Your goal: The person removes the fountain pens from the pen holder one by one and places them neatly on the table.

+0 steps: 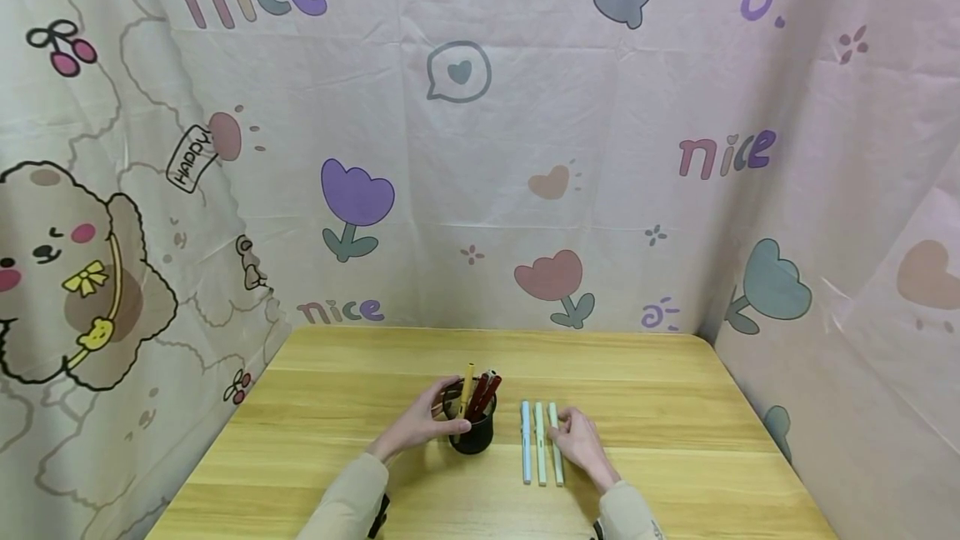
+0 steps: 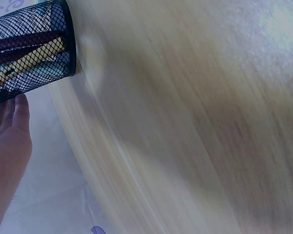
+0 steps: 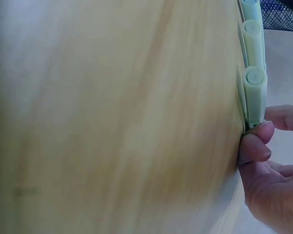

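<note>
My left hand [image 1: 423, 427] grips a black mesh pen holder [image 1: 472, 440], thumb across its near side and the other fingers behind it. Inside stand a yellow pen [image 1: 467, 390] and dark red pens [image 1: 491, 392], also visible through the mesh [image 2: 29, 53] in the left wrist view. Right of the holder, a light blue pen [image 1: 527, 444] and a pale green pen [image 1: 540, 444] lie side by side. The fingertips of my right hand [image 1: 581, 444] pinch at the rightmost pale green pen [image 3: 255, 92], which lies in line with the others.
A wood-grain table [image 1: 637, 382] carries everything. Behind it hangs a pale printed curtain [image 1: 450, 165] with flowers and words, and a curtain with a cartoon bear [image 1: 75, 273] closes off the left side. The pen holder stands close to the row of pens.
</note>
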`<control>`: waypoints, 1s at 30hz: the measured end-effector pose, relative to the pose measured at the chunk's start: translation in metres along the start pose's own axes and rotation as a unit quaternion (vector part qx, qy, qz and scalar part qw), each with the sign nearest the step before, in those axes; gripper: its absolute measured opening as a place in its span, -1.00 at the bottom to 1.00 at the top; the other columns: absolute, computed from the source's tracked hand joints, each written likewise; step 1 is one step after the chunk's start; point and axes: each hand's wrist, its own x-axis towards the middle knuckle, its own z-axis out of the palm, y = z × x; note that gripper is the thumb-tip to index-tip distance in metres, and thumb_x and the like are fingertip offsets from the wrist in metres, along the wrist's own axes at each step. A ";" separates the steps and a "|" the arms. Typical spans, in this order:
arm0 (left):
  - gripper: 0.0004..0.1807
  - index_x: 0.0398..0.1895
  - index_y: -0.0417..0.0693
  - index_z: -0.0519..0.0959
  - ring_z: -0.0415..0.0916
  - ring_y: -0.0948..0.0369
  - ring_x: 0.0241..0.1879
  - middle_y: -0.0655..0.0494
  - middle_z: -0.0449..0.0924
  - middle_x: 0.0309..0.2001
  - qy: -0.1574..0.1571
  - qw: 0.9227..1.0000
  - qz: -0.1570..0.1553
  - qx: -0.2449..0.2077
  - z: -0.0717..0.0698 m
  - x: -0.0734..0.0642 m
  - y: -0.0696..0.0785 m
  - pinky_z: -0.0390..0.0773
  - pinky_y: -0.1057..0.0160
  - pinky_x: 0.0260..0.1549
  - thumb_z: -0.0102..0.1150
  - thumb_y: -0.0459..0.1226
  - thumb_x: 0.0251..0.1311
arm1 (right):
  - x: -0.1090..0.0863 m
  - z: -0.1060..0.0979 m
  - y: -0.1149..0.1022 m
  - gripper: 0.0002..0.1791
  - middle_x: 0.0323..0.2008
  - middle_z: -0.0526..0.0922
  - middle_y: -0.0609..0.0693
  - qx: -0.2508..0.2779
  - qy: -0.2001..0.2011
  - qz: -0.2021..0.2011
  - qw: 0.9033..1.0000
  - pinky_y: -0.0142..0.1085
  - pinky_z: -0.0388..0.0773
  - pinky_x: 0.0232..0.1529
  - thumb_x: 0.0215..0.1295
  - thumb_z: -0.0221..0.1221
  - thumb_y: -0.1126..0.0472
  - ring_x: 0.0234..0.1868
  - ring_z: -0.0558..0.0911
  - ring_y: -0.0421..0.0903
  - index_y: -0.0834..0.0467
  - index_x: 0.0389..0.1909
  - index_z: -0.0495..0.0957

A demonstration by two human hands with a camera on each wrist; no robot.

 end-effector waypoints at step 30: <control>-0.05 0.56 -0.03 0.12 0.11 -0.35 0.49 -0.27 0.09 0.56 0.000 1.000 -0.002 0.009 0.001 0.000 0.001 0.25 -0.31 0.44 0.42 -0.07 0.19 | -0.003 -0.011 -0.028 -0.62 -0.30 0.56 0.05 0.213 0.059 -0.058 0.974 -0.51 0.54 -0.37 0.29 0.26 0.36 -0.40 0.53 -0.31 0.36 0.11 0.50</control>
